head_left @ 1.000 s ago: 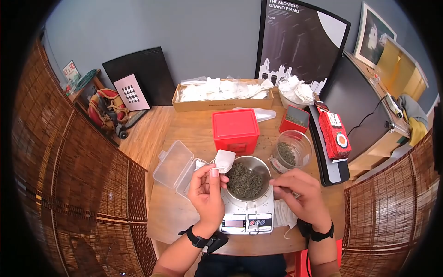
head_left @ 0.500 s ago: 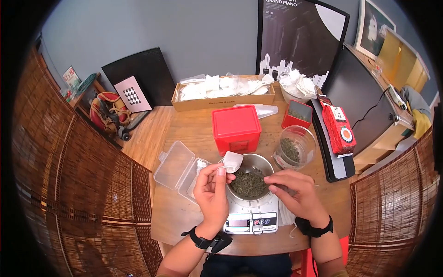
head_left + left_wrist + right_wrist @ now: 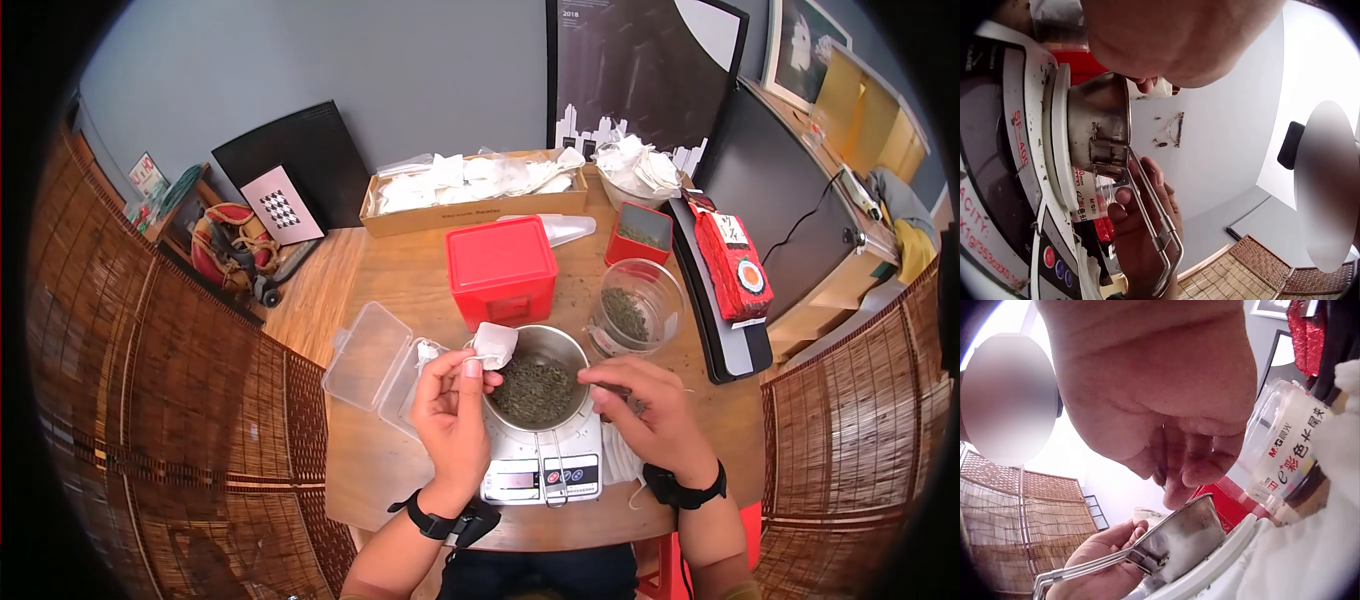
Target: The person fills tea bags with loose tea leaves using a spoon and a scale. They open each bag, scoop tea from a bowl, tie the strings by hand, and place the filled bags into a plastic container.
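Note:
My left hand (image 3: 452,415) pinches a small white drawstring tea bag (image 3: 496,343) over the left rim of a metal cup (image 3: 560,345). Dark loose tea leaves (image 3: 535,390) lie in the cup, which stands on a white kitchen scale (image 3: 515,472) with its wire handle (image 3: 1159,234) toward me. At the cup's right rim, my right hand (image 3: 655,410) has thumb and fingers closed round a thin spoon-like utensil, mostly hidden by the hand; I cannot tell its exact kind.
Behind the cup stands a lidded red tin (image 3: 505,275). A clear tub (image 3: 645,310) and open red tin (image 3: 640,235), both with leaves, are right. An open plastic box (image 3: 365,355) lies left; a carton of white bags (image 3: 470,215) sits at the back.
My right hand moved left over the cup with the utensil dipping toward the leaves, and is now back at the right rim. The left hand keeps holding the tea bag.

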Demonstrator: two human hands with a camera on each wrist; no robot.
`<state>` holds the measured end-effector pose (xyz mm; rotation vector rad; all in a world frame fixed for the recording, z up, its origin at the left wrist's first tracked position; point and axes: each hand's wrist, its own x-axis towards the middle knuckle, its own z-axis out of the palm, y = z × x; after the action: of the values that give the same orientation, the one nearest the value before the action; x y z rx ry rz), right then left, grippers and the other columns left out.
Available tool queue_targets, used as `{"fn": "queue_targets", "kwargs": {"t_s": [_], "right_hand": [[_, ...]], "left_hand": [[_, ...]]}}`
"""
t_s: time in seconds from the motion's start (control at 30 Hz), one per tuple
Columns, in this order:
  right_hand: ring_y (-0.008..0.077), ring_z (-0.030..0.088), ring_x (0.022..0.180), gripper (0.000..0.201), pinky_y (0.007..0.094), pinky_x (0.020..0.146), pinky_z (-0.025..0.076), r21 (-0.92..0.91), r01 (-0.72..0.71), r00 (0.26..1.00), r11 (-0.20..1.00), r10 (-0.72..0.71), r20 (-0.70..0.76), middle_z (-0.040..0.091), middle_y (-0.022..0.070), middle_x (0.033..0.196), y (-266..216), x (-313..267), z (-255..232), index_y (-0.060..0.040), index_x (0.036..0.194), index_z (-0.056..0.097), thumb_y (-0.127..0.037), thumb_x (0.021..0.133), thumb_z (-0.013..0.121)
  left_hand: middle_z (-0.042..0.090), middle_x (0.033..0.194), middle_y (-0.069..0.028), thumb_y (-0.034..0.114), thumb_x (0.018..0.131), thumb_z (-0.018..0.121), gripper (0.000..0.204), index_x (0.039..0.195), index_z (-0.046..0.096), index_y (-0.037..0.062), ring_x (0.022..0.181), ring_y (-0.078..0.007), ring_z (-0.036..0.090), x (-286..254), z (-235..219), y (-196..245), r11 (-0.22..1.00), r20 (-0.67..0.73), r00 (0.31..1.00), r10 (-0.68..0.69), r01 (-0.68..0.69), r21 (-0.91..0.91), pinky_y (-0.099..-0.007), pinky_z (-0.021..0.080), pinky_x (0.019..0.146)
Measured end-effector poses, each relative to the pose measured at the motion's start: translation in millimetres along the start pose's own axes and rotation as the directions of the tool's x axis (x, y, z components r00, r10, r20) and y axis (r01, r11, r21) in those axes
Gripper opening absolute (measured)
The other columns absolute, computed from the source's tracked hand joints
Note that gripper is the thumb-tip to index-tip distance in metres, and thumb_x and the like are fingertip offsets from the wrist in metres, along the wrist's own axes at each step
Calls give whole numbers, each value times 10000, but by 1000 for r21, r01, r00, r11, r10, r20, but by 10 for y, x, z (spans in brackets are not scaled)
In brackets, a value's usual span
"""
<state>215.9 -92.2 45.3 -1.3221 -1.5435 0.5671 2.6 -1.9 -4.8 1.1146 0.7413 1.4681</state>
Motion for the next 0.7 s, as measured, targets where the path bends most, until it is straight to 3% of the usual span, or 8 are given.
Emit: {"fn": "queue_targets", "kwargs": {"t_s": [0.13, 0.2, 0.3, 0.43, 0.5, 0.7], "right_hand": [[160, 735, 750, 183, 283, 648, 553, 90, 7, 997, 996, 0, -72, 773, 125, 1044, 52, -57, -7, 1, 1213, 772, -8, 1036, 725], [153, 739, 747, 158, 278, 633, 551, 5, 72, 979, 997, -69, -194, 779, 113, 1003, 89, -54, -11, 4, 1188, 775, -9, 1039, 724], [132, 735, 732, 139, 273, 613, 545, -81, 15, 986, 997, -28, -163, 784, 109, 955, -7, -24, -14, 19, 1167, 774, -16, 1040, 728], [120, 736, 735, 125, 266, 599, 550, -44, -35, 984, 998, 27, -177, 798, 119, 955, 99, -81, 24, 25, 1152, 773, -34, 1061, 710], [118, 739, 751, 147, 257, 607, 565, 244, -180, 953, 953, 230, -195, 811, 129, 976, 132, -99, 57, 44, 1161, 758, -60, 1090, 684], [125, 749, 767, 193, 249, 650, 582, 504, -339, 881, 794, 456, -125, 820, 148, 985, 180, -52, 55, 57, 1198, 728, -104, 1119, 657]], "left_hand": [[735, 1088, -89, 59, 1141, 621, 175, 1298, 651, -12, 934, -139, 710, 2, 1, 11, 1000, 2, 1000, 6, -6, 3, -278, 572, 847], [731, 1081, -88, 55, 1136, 629, 177, 1297, 653, -11, 925, -142, 707, 1, 1, 31, 999, 2, 1000, 8, -8, 31, -278, 570, 844], [730, 1083, -88, 50, 1122, 650, 180, 1293, 654, -7, 907, -135, 700, -14, -3, 34, 1000, 8, 1000, 11, -12, 11, -269, 563, 832], [734, 1067, -82, 39, 1103, 677, 194, 1290, 655, -3, 878, -121, 691, -34, -35, 37, 1000, 27, 999, 19, -20, 17, -257, 555, 805], [737, 1033, -75, 15, 1078, 703, 188, 1259, 655, 2, 858, -107, 684, -48, -31, 65, 1000, 28, 1000, 7, -7, 29, -246, 547, 771], [732, 990, -68, -4, 1046, 739, 171, 1191, 648, 6, 806, -95, 678, -82, -19, 80, 997, 54, 995, 79, -80, 15, -238, 548, 719]]}}
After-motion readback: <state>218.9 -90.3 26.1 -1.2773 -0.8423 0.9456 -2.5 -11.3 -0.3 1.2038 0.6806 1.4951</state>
